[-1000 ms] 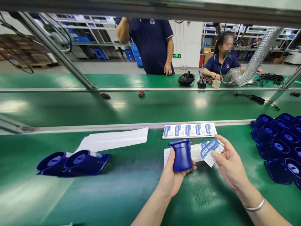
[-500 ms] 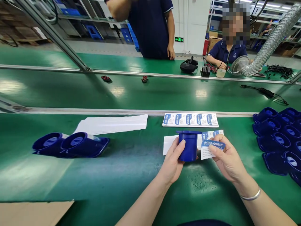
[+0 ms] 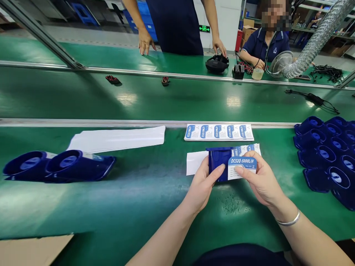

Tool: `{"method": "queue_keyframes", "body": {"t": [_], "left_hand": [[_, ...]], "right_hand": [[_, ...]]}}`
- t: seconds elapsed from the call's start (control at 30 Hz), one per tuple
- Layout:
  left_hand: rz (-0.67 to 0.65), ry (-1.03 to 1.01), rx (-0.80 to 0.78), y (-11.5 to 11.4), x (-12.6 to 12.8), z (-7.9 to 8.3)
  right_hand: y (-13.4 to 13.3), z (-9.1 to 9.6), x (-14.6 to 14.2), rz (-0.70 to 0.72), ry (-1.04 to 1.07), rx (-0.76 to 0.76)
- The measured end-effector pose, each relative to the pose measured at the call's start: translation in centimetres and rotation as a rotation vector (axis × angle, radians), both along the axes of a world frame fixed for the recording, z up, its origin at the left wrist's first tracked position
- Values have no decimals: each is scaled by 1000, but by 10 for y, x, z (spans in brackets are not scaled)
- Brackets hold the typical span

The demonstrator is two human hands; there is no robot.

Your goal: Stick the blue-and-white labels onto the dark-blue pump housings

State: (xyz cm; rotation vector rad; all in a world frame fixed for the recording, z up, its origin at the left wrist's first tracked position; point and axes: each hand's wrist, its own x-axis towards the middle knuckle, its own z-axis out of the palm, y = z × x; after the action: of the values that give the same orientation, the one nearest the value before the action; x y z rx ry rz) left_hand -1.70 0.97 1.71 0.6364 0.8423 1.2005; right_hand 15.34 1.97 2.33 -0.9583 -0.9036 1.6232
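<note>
My left hand (image 3: 203, 183) is closed around a dark blue plastic housing (image 3: 217, 162), its thumb on the front face. Between the thumb and fingers of my right hand (image 3: 259, 179) is a blue-and-white label (image 3: 241, 168) printed "DC52Q-5000L/H". The label overlaps the right part of the housing; whether it is stuck down I cannot tell. Behind my hands a partly used label sheet (image 3: 251, 148) lies on the green work surface. A stack of full label sheets (image 3: 219, 132) is farther back.
Two labelled blue housings (image 3: 83, 164) stand at left, before white backing sheets (image 3: 119, 138). Several more housings (image 3: 323, 155) are grouped at right. Cardboard (image 3: 33, 249) lies front left. Across the rail (image 3: 133, 123), two people work near a black device (image 3: 217, 64) and a duct (image 3: 313, 55).
My right hand has brought the label left, over the housing, which is turned in my left hand. The standing person's hands have come down, one to the black device. The view has shifted.
</note>
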Motion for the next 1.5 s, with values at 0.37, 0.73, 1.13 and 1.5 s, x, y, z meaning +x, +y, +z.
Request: {"method": "queue_keyframes", "body": {"t": [0.37, 0.73, 1.13, 1.5], "left_hand": [[-12, 2, -65, -3, 3, -2], [-42, 23, -108, -5, 5, -5], [-45, 17, -108, -6, 5, -5], [-44, 18, -104, -5, 5, -4]], "right_hand": [[0, -4, -6, -11, 3, -35], [1, -2, -7, -17, -25, -52], [1, -2, -8, -13, 15, -58], [2, -2, -9, -17, 31, -66]]}}
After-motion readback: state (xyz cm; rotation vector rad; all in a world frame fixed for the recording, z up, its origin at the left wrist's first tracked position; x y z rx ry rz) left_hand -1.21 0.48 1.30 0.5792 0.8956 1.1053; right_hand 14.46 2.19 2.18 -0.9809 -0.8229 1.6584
